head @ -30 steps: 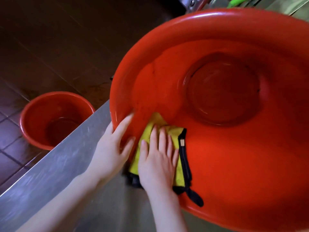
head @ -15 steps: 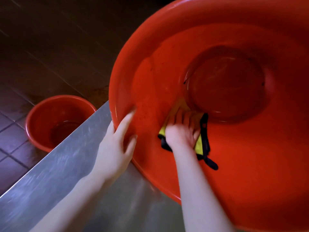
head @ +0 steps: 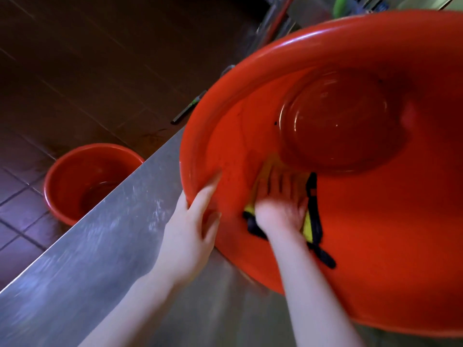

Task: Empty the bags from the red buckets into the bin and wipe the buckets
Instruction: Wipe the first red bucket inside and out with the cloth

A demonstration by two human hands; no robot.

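Two red buckets show. One large red bucket lies tipped on the steel counter, its open mouth toward the camera. The left hand clamps its near rim: the thumb lies inside the wall, the other fingers curl round the outside edge, closed on the rim. The right hand is inside the bucket, palm down, with its fingers spread slightly apart and pressed flat on a yellow cloth with black edging. That cloth sits against the lower inner wall, directly under the right fingers; its black strap trails out past the heel of the hand toward the rim. Just beyond the fingertips lies the round bucket bottom. The right hand is blurred, so finer detail of its grip cannot be told. Well to the left of the left fingers, down on the dark tiled floor, stands the small red bucket, upright.
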